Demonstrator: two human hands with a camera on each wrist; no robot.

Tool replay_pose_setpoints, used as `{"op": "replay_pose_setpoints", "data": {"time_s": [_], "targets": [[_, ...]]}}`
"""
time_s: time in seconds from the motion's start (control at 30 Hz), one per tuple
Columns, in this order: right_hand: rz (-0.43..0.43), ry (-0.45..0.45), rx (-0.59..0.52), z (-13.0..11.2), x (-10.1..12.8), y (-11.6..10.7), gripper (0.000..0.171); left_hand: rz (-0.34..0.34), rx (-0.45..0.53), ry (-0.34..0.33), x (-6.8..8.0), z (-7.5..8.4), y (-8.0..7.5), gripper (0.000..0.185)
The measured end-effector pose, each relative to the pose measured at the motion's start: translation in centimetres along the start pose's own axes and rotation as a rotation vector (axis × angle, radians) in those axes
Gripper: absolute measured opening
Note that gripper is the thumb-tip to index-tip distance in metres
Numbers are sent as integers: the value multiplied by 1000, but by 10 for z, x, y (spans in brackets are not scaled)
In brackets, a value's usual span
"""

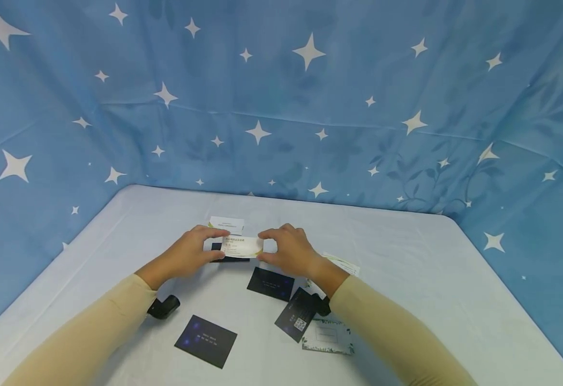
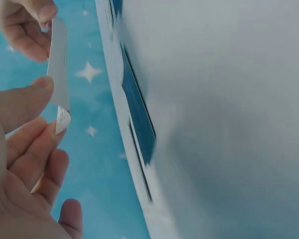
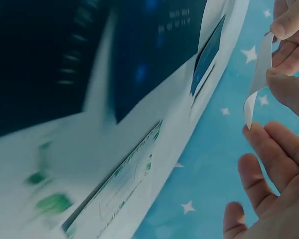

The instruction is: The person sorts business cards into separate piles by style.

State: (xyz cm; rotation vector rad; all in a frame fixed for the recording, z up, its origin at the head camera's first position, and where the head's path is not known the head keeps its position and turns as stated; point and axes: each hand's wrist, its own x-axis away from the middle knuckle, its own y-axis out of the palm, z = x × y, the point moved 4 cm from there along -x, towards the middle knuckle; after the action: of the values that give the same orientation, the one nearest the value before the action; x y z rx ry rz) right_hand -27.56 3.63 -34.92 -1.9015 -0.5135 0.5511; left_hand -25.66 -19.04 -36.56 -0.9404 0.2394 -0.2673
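A white printed business card [image 1: 242, 246] is held up over the table between both hands, its lettering facing me in the head view. My left hand [image 1: 192, 249] pinches its left end between thumb and fingers. At the opposite end, my right hand [image 1: 291, 249] pinches it the same way. Both wrist views show the card [image 2: 59, 64] nearly edge-on with a curled end. Partly hidden behind it lies a black card [image 1: 233, 260], and a white card [image 1: 225, 222] rests farther back.
On the white tabletop [image 1: 406, 268] lie more black cards: one at centre [image 1: 270, 283], a QR-code card [image 1: 297, 316] and one nearer [image 1: 206, 341]. A leaf-bordered white card [image 1: 327, 338] and another white card [image 1: 344, 265] are partly covered by my right arm. Star-patterned blue cloth [image 1: 281, 107] hangs behind.
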Motion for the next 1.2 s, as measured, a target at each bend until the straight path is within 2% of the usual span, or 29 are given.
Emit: {"op": "replay_pose_setpoints", "data": {"time_s": [0.3,0.5,0.6,0.87,1.2], "targets": [[-32,135,-123,8,-46,16,51,-74,35,-88,-33,-31,-16,52],[-42,174,-152,9,-70,25,51,-94,14,-134,-50,-47,-21,54],[-58,191,-157,8,-79,29,51,-105,8,-157,-56,-54,-22,54],[-90,237,-187,8,-96,38,49,-128,-2,-154,-66,-65,-21,54],[-116,310,-179,11,-108,54,49,-118,13,-219,-70,-76,-15,54]]}}
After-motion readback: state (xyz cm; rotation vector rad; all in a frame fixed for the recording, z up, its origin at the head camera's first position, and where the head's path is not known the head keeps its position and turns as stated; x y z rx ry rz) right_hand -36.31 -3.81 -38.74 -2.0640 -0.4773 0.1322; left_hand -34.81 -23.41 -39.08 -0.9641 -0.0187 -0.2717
